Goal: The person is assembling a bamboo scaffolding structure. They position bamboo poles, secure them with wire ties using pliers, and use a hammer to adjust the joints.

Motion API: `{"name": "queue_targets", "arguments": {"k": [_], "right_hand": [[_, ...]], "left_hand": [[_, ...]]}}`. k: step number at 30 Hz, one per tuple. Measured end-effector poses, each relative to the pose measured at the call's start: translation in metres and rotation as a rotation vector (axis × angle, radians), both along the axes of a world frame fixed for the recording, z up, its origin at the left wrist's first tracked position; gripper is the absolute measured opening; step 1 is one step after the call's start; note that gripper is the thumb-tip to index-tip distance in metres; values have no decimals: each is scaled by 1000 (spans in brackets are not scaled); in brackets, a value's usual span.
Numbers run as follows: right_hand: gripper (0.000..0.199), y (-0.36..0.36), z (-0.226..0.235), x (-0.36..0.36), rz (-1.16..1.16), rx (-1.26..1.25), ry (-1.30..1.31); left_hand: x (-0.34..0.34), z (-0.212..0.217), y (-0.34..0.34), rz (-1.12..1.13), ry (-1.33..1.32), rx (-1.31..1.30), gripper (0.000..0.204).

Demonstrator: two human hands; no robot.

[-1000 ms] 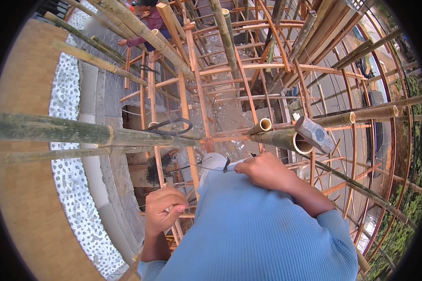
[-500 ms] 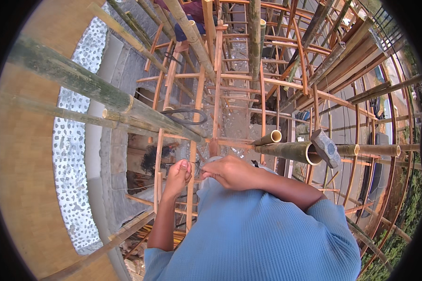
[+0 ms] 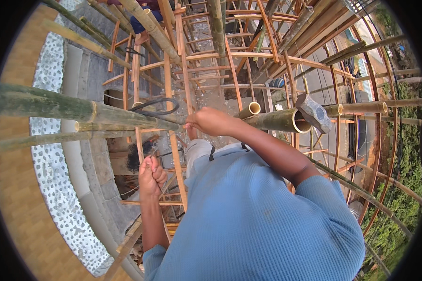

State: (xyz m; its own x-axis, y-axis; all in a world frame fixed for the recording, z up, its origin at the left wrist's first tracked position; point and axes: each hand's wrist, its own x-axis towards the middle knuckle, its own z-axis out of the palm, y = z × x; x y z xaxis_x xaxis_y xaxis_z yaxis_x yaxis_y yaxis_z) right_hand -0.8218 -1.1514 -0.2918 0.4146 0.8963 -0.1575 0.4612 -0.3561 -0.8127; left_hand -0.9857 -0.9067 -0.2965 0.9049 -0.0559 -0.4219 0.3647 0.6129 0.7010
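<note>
My right hand [image 3: 212, 121] reaches forward, its fingers pinched together beside the lower end of a thick green bamboo pole [image 3: 56, 104]. Whatever lies between those fingers is too small to make out. Lower and to the left, my left hand [image 3: 152, 175] is closed in a fist, thumb uppermost; its contents are hidden. A thin pale strand [image 3: 126, 193] shows left of that fist, but I cannot tell whether it reaches the hand. A dark looped cord [image 3: 158, 106] lies over the pole near my right hand.
A hammer with a heavy metal head [image 3: 314, 114] is at an open-ended bamboo pole [image 3: 276, 121] on my right. Wooden strips [image 3: 172, 154] and bamboo form a lattice around me. Another person's leg [image 3: 145, 21] shows at the top left. A white, grey-spotted wall strip [image 3: 56, 187] runs along the left.
My hands, close together before, are now apart: the right is farther forward by the bamboo end, the left lower and to the left. The surroundings have shifted up and left in view.
</note>
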Motion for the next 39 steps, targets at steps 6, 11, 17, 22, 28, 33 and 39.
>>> {"name": "queue_targets", "arguments": {"k": [6, 11, 17, 22, 28, 33, 39], "right_hand": [[18, 12, 70, -18, 353, 282, 254], [18, -9, 20, 40, -245, -105, -139], [16, 22, 63, -32, 358, 69, -54], [19, -1, 17, 53, -267, -29, -155], [21, 26, 28, -47, 416, 67, -9], [21, 18, 59, 23, -378, 395, -75], [22, -11, 17, -20, 101, -255, -51]], "left_hand": [[31, -10, -15, -37, 248, 35, 40], [30, 21, -12, -22, 134, -77, 38], [39, -30, -6, 78, 296, 31, 36], [25, 12, -13, -122, 222, 35, 38], [61, 8, 40, 113, 213, 210, 39], [18, -3, 4, -341, 269, 319, 41], [69, 46, 35, -23, 180, 215, 41]]}}
